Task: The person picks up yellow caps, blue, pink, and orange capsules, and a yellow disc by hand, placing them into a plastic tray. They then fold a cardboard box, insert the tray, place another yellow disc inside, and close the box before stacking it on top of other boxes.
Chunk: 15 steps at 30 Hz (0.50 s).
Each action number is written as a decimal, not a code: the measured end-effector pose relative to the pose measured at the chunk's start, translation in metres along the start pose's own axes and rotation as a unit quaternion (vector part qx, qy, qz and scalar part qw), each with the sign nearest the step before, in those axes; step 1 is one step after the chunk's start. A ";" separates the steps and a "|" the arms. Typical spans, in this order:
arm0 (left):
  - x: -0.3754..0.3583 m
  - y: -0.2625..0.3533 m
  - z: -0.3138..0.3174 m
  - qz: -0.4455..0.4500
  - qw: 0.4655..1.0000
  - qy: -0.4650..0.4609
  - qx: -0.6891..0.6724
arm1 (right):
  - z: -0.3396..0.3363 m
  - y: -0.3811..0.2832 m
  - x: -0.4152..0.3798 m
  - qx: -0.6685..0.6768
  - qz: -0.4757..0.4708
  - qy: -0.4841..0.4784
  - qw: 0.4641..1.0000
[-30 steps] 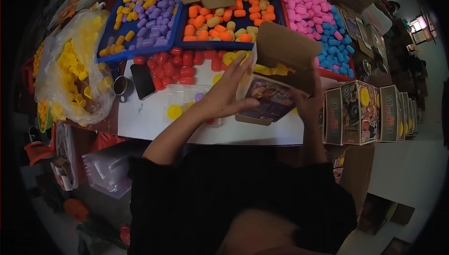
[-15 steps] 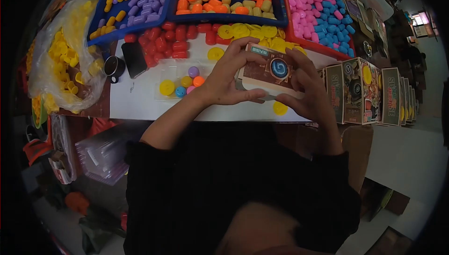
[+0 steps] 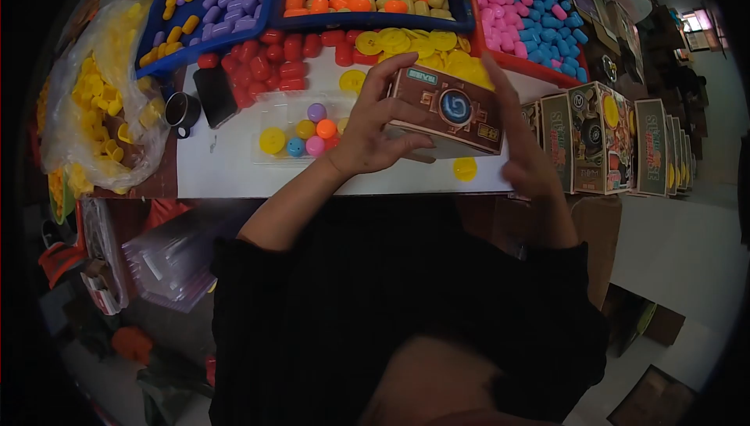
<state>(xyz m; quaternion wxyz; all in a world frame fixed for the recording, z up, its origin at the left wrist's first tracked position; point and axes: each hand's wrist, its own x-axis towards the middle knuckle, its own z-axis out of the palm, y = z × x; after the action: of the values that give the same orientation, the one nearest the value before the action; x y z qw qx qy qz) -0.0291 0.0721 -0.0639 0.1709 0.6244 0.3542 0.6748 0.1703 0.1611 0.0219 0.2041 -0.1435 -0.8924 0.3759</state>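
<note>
A brown printed box (image 3: 445,110) with a blue round emblem is held over the table by my left hand (image 3: 369,117), whose fingers wrap round its left end. My right hand (image 3: 525,141) is just off the box's right end, upright, with its fingers stretched and somewhat blurred. Below the box a yellow disc (image 3: 465,169) lies on the white table top. To the left of my left hand, a clear plastic tray (image 3: 267,105) holds several coloured balls and a yellow disc. Behind the box is a pile of yellow discs (image 3: 426,44).
Blue trays (image 3: 273,12) of capsules stand at the back, beside a red tray (image 3: 547,74) of pink and blue ones. Red capsules (image 3: 262,62), a black phone (image 3: 212,96), a cup (image 3: 183,112) and a bag of yellow parts (image 3: 117,98) sit left. Printed boxes (image 3: 598,137) stand right.
My right hand has come off the box and opened to its right. The box has tilted, with its printed face now fully showing. The view has shifted slightly.
</note>
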 end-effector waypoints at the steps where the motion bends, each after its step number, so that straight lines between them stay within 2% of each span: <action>1: 0.003 0.003 -0.004 0.018 0.999 -0.021 0.032 | -0.002 0.011 -0.005 0.255 0.027 0.105 0.961; 2: 0.003 0.003 -0.007 0.036 0.997 -0.043 0.061 | -0.012 0.019 -0.006 0.320 0.130 0.232 0.910; 3: 0.000 0.003 -0.009 0.036 0.997 -0.050 0.051 | -0.017 0.026 -0.021 0.315 0.135 0.242 0.908; 4: -0.002 0.004 -0.012 0.028 0.996 -0.049 0.070 | -0.019 0.041 -0.040 0.128 0.239 0.143 0.952; 5: -0.002 0.005 -0.015 0.023 0.994 -0.049 0.091 | -0.014 0.058 -0.056 -0.065 0.332 0.038 0.940; 7: -0.002 0.007 -0.018 0.033 0.994 -0.052 0.086 | 0.029 0.085 -0.095 -0.200 0.268 -0.046 0.941; 10: -0.004 0.015 -0.018 0.034 0.994 -0.056 0.084 | 0.071 0.101 -0.114 -0.210 0.307 -0.020 0.928; 14: -0.009 0.023 -0.017 0.021 0.996 -0.044 0.081 | 0.064 0.112 -0.103 -0.198 0.321 -0.007 0.926; 15: -0.009 0.024 -0.017 0.023 0.995 -0.039 0.090 | 0.062 0.119 -0.099 -0.166 0.303 0.024 0.938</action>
<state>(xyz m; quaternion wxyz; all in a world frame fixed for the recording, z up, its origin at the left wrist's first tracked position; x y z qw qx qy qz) -0.0392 0.0444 -0.0533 0.1125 0.6713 0.3922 0.6188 0.2395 0.1631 -0.1297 0.0749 -0.4478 -0.8513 0.2629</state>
